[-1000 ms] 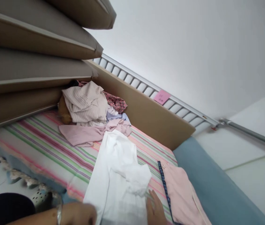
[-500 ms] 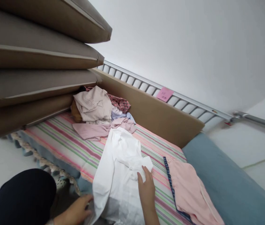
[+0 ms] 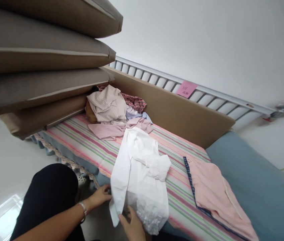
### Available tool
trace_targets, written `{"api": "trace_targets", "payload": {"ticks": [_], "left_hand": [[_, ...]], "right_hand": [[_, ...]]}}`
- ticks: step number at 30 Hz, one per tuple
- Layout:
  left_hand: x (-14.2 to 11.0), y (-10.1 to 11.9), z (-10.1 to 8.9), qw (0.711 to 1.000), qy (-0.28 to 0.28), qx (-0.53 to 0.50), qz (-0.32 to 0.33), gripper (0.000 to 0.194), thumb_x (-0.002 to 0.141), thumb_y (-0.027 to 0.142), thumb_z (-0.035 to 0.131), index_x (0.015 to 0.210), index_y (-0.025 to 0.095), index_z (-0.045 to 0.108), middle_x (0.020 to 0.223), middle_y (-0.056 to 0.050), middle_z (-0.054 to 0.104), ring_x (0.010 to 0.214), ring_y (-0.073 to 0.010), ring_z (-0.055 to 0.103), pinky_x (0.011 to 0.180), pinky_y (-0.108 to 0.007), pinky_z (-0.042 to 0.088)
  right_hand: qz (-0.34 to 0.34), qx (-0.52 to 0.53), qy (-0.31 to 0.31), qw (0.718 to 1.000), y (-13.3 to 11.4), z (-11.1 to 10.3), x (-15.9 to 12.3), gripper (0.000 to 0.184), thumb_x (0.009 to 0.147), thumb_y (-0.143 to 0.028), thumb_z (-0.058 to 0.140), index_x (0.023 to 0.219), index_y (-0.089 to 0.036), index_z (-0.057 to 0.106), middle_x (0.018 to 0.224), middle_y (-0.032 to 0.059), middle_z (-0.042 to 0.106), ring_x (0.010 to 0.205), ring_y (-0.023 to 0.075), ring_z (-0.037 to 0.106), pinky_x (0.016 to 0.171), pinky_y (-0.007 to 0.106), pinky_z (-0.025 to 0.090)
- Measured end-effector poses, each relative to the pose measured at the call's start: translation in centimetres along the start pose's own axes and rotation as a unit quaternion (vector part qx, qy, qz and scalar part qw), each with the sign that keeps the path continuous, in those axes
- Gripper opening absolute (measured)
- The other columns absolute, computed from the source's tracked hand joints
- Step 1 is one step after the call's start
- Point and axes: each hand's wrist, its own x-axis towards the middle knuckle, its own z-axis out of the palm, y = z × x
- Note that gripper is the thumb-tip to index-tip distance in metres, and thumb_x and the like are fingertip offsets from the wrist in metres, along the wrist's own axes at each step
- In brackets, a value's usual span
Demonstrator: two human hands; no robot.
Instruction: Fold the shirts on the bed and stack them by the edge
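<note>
A white garment [image 3: 142,174] lies on the striped sheet [image 3: 81,140], its lower part hanging over the mattress edge. My left hand [image 3: 101,195], a bracelet on its wrist, touches the garment's left edge at the bed's side, fingers curled. My right hand [image 3: 132,226] is under the hanging hem, fingers bent on the white cloth from below. A folded pink garment [image 3: 214,190] with a dark checked trim lies to the right.
A heap of clothes [image 3: 114,110] sits at the far end of the sheet against a brown board [image 3: 182,113]. Stacked brown cushions [image 3: 44,60] overhang on the left. Blue mattress [image 3: 257,187] lies at right, a white rail [image 3: 207,97] behind.
My right hand has left the top of the white garment and dropped to its hanging hem. My left hand moved up to the garment's left edge. The view shifted back.
</note>
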Motion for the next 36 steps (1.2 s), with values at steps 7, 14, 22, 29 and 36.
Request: {"api": "trace_targets", "payload": {"ticks": [7,14,22,29,36], "left_hand": [[-2.0,1.2,1.9,0.986,-0.065,-0.152,-0.004,0.05,0.053,0.037,0.074,0.095,0.01,0.069,0.094,-0.009,0.071,0.093,-0.0281,0.061,0.091,-0.04,0.042],[-4.7,2.5,3.0,0.968,-0.111,-0.219,-0.049,0.055,0.055,0.042,0.079,0.099,0.01,0.067,0.098,-0.013,0.071,0.089,-0.026,0.064,0.084,-0.038,0.045],[-5.9,3.1,4.0,0.954,-0.155,-0.25,-0.065,0.066,0.063,0.067,0.064,0.096,0.01,0.066,0.092,-0.014,0.069,0.082,-0.0246,0.063,0.075,-0.035,0.046],[-7.6,2.8,4.4,0.978,-0.183,-0.078,-0.055,0.054,0.054,0.048,0.077,0.094,0.014,0.067,0.076,-0.004,0.066,0.061,-0.0144,0.057,0.061,-0.027,0.045],[-8.7,2.3,4.6,0.992,-0.073,0.099,0.005,0.036,0.063,0.049,0.066,0.064,0.013,0.067,0.056,-0.001,0.059,0.06,-0.016,0.052,0.062,-0.027,0.041]], "right_hand": [[0.006,0.207,-0.117,0.971,-2.7,0.7,-0.2,0.038,0.06,-0.053,0.066,0.075,-0.018,0.068,0.07,0.0052,0.068,0.075,0.025,0.063,0.074,0.037,0.047],[0.104,0.483,-0.132,0.859,-4.2,-0.9,-3.4,0.056,0.067,-0.05,0.069,0.11,-0.015,0.059,0.094,0.0086,0.07,0.088,0.0228,0.064,0.071,0.033,0.05],[0.206,0.355,-0.095,0.907,-2.5,1.2,-5.6,0.057,0.054,-0.051,0.078,0.093,-0.015,0.058,0.07,0.0064,0.069,0.061,0.0192,0.066,0.054,0.026,0.047],[0.101,0.422,-0.047,0.9,-3.8,-0.3,-7.0,0.052,0.059,-0.041,0.077,0.099,-0.015,0.058,0.087,0.0069,0.071,0.071,0.0166,0.066,0.065,0.026,0.05],[0.087,0.5,-0.039,0.861,-5.2,0.3,-7.7,0.054,0.062,-0.033,0.076,0.106,-0.016,0.05,0.093,0.0059,0.071,0.078,0.0189,0.067,0.071,0.031,0.052]]}}
